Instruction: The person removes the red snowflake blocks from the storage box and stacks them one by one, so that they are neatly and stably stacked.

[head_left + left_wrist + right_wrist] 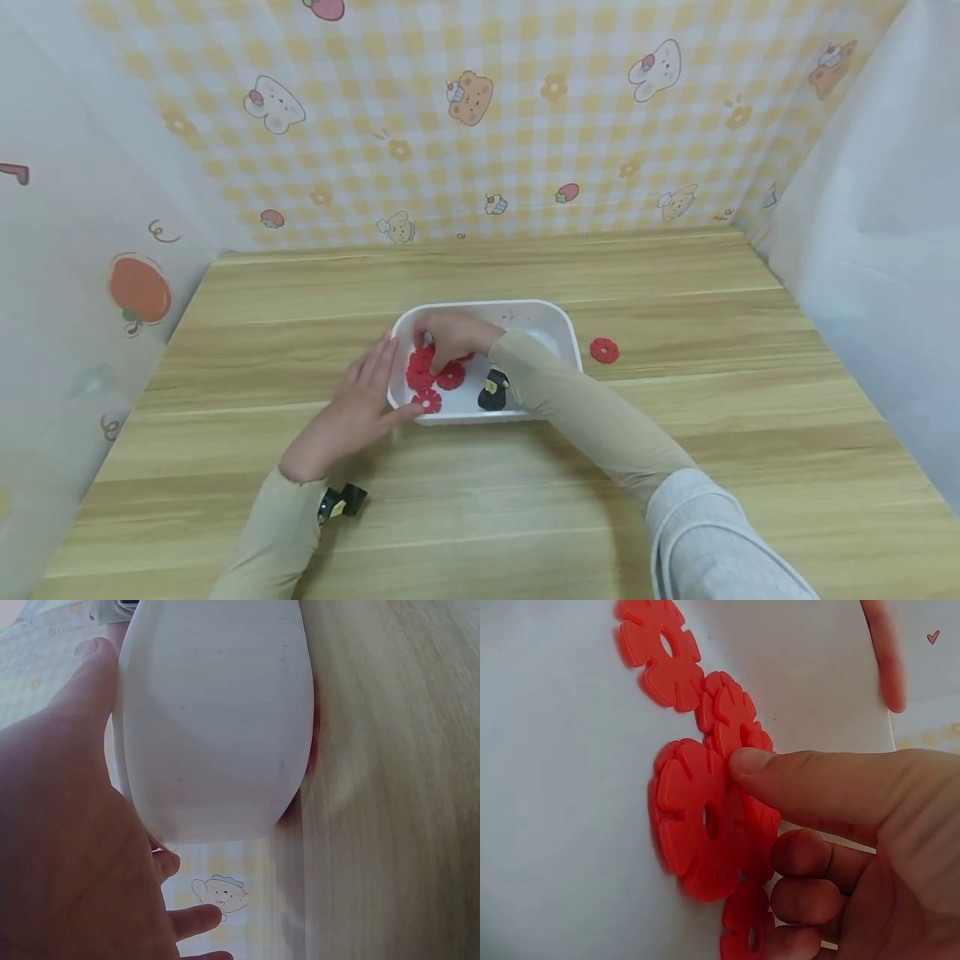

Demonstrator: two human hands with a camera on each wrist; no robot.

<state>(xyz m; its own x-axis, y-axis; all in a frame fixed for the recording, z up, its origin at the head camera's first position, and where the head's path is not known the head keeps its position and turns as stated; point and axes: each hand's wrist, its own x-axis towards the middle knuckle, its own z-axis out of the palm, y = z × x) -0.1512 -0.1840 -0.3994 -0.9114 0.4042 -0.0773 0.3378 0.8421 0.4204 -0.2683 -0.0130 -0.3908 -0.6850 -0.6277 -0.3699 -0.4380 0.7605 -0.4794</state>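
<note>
White tray (467,400) of red discs (420,375), long axis sideways

Surface (480,508): carries one tray, set lengthwise left to right.
Tray (480,418): holds discs, grouped in its left half.
Disc cluster (417,377): overlapping pieces, near the tray's left end.
Inner disc (456,381): just right of the cluster.
Front disc (432,407): before the cluster, by the near left corner.
Outlying disc (597,351): on the surface, right of the tray, apart from it.
Left hand (356,410): outside the tray's left end, thumb at the near left corner.
Right hand (452,335): inside the tray, at the cluster; its forearm crosses above the tray's right part.
Backdrop (517,142): behind the surface.
</note>
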